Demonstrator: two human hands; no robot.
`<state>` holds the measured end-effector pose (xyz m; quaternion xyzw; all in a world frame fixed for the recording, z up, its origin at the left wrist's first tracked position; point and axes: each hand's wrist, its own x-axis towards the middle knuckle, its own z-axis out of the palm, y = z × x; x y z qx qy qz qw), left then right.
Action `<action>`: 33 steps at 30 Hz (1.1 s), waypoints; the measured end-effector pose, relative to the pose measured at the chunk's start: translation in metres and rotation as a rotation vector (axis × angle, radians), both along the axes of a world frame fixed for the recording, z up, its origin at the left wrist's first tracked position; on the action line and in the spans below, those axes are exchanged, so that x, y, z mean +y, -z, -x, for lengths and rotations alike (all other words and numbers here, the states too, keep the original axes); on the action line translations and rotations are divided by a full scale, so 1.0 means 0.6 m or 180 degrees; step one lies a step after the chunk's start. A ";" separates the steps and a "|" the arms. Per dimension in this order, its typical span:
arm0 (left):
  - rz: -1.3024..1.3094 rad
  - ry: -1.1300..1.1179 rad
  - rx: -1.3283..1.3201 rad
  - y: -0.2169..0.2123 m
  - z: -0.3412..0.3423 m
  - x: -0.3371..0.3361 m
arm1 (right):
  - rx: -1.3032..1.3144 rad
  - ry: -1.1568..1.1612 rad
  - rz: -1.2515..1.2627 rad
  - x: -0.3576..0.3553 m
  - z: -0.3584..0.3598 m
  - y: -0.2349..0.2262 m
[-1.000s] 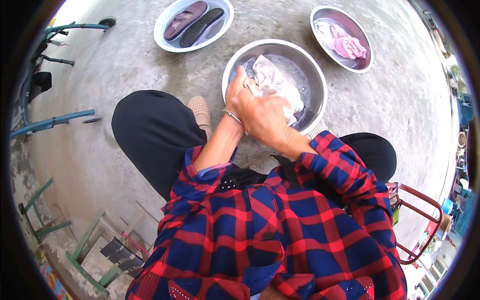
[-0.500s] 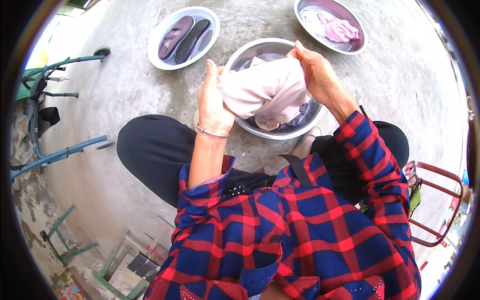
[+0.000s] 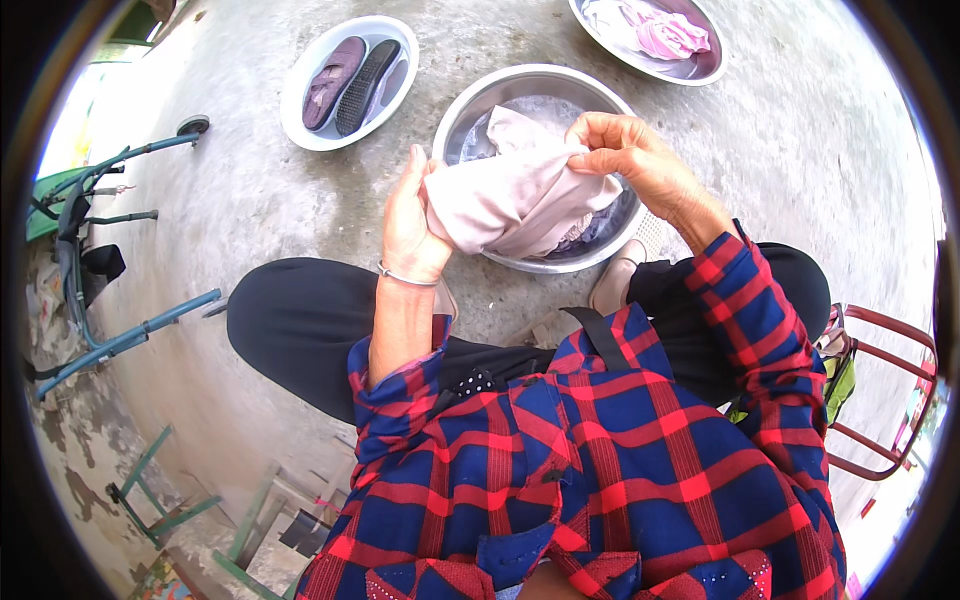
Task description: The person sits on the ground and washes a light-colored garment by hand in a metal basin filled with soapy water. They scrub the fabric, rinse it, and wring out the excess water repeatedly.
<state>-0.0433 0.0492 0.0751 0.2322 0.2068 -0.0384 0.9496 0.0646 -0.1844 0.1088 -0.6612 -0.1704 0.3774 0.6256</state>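
A pale pink cloth garment is stretched between my two hands above a round metal basin. My left hand supports its left end, thumb up along the edge and the other fingers hidden beneath the fabric. At the upper right, my right hand pinches a fold of the cloth between thumb and fingers. Part of the garment hangs down into the basin. Below it lie water and some dark wet cloth, partly hidden by the garment.
To the far left, a white basin holds a pair of purple shoes. Another basin at the far right contains pink and white cloth. A blue metal frame with wheels stands left; a red metal frame stands right.
My right hand has shifted from the garment's right edge to pinch its upper fold. The garment and my left hand sit slightly lower and further left in the picture.
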 end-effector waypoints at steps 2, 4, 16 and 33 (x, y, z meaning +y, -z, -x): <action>0.0022 -0.0162 0.0531 0.000 0.000 -0.013 | -0.0238 -0.0038 -0.0092 -0.003 0.001 0.011; -0.0447 0.0196 0.0683 0.034 0.007 -0.009 | -0.0421 0.0255 -0.0206 -0.002 0.005 0.033; -0.0335 0.0907 0.0997 0.079 0.029 -0.021 | 0.1028 0.0377 0.1856 -0.009 0.033 0.124; -0.1210 0.1047 0.0691 0.089 0.034 -0.011 | 0.1944 0.1417 -0.0745 0.035 0.082 0.150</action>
